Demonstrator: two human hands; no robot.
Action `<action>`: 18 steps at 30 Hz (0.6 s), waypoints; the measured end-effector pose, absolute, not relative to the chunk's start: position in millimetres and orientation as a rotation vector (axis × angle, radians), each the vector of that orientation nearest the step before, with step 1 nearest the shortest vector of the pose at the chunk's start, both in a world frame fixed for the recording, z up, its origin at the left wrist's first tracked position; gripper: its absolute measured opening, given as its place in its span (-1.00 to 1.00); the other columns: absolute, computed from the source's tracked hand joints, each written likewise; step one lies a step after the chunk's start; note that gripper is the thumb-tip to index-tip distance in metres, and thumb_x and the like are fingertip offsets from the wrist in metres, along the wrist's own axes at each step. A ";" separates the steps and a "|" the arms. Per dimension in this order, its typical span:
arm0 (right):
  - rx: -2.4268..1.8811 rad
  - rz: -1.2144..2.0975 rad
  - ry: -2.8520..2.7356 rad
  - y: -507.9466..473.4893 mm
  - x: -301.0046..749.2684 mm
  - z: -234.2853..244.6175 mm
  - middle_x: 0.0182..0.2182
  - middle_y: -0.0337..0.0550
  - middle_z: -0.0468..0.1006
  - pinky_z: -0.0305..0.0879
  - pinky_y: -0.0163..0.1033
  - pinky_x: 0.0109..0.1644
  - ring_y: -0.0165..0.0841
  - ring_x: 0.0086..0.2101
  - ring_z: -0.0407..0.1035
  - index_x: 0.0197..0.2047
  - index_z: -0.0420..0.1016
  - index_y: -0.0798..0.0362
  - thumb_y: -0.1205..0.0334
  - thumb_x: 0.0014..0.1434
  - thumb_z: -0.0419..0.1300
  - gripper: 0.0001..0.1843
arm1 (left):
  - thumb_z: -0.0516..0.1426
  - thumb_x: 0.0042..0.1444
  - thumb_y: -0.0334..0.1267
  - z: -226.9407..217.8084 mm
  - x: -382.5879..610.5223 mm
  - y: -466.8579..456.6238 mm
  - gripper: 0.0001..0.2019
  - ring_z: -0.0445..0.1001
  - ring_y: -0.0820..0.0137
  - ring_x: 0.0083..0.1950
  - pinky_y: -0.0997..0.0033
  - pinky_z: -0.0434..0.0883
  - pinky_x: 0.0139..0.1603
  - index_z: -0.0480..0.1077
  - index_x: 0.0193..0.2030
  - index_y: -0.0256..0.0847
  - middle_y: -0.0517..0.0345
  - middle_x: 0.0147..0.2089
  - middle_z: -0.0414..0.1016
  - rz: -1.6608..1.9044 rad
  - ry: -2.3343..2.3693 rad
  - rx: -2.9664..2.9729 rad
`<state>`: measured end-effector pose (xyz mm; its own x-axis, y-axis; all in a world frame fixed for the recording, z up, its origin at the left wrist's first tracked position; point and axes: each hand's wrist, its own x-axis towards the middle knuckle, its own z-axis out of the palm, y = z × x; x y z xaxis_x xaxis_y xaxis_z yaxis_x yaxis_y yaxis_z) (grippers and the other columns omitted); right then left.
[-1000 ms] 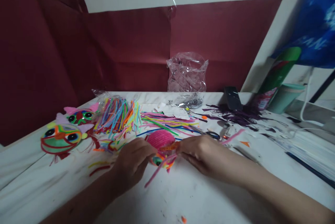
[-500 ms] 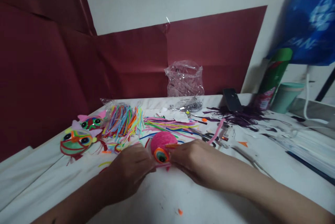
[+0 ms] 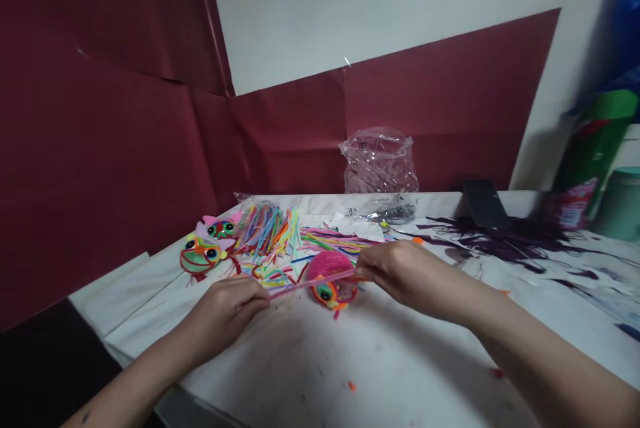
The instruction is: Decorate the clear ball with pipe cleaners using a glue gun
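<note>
Hands (image 3: 239,306) (image 3: 387,270) grip pink strip (image 3: 299,286) across craft (image 3: 327,264); bag (image 3: 381,165) behind.

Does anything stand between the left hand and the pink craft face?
Only the pink pipe cleaner: it runs from the left hand across the front of the pink craft face to the right hand. Nothing else visible stands between them.

Pink pipe cleaner (image 3: 296,289): slim, held at both ends, drawn nearly straight, slanting up toward right. Crosses in front of pink-topped craft face (image 3: 329,263): rounded, ribbed crown; black eye ringed green and orange; orange, yellow trim along lower edge.
</note>
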<state>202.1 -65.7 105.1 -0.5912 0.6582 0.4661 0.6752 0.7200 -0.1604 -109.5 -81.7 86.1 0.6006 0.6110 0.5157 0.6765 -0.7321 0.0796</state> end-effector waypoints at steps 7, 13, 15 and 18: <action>-1.028 0.000 -2.512 -77.9 180.4 97.5 -0.51 -0.10 0.55 -0.03 -0.32 -0.46 -0.40 -0.53 0.32 -0.42 0.52 0.10 0.39 0.22 0.07 -0.75 | 0.24 0.03 -0.18 80.2 -80.7 -103.3 -0.58 0.57 0.20 -0.08 0.28 0.47 -0.08 0.42 0.06 -0.16 -0.03 -0.03 0.60 -0.854 -1.330 -2.473; -0.878 -0.067 -2.278 -75.3 181.2 101.8 -0.36 -0.04 0.58 0.25 -0.25 -0.29 -0.28 -0.35 0.43 -0.26 0.52 0.09 0.37 0.18 0.10 -0.84 | 0.01 0.20 -0.25 87.2 -74.3 -106.2 -0.74 0.47 0.43 -0.48 0.51 0.37 -0.40 0.43 -0.45 -0.16 0.23 -0.53 0.50 -1.117 -1.384 -2.432; -0.831 -0.094 -2.007 -68.1 194.2 109.1 -0.22 0.03 0.58 0.30 -0.15 -0.12 -0.21 -0.20 0.44 -0.14 0.48 0.08 0.32 0.20 0.07 -0.79 | 0.03 0.18 -0.20 90.1 -79.3 -106.7 -0.75 0.42 0.43 -0.51 0.51 0.33 -0.44 0.39 -0.48 -0.16 0.26 -0.56 0.43 -1.243 -1.519 -2.303; -0.885 0.006 -1.685 -60.4 208.1 117.6 -0.27 0.00 0.58 0.30 -0.12 -0.12 -0.20 -0.23 0.44 -0.24 0.47 0.06 0.20 0.19 0.05 -0.80 | 0.05 0.14 -0.14 92.8 -83.2 -105.6 -0.74 0.37 0.42 -0.51 0.50 0.31 -0.45 0.34 -0.52 -0.16 0.26 -0.58 0.39 -1.419 -1.646 -2.218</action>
